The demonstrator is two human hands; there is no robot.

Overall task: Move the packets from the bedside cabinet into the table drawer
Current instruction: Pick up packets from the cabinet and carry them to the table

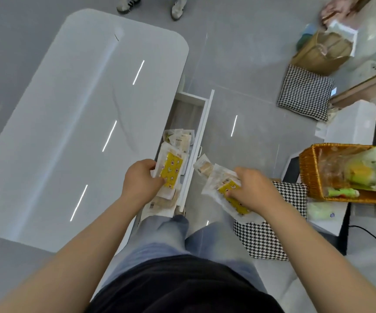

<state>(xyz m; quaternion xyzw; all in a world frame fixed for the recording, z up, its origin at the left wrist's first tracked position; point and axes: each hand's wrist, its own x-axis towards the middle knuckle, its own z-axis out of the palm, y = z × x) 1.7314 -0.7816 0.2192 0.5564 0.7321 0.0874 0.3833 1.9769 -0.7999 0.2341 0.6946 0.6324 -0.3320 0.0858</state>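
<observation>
The white table's drawer (201, 132) stands pulled out to the right of the tabletop, with several clear packets (179, 138) lying inside. My left hand (140, 180) grips a clear packet with a yellow patterned insert (171, 170) over the near part of the drawer. My right hand (253, 190) holds a bunch of similar packets (218, 179), one with a yellow insert, just right of the drawer front, above the floor. More packets (162, 203) lie at the drawer's near end.
The glossy white table (74, 123) fills the left. A wicker basket (311, 175) with bags sits on a white cabinet at right. Two houndstooth cushions (304, 93) lie on the grey floor. Another person's shoes (178, 7) stand beyond the table.
</observation>
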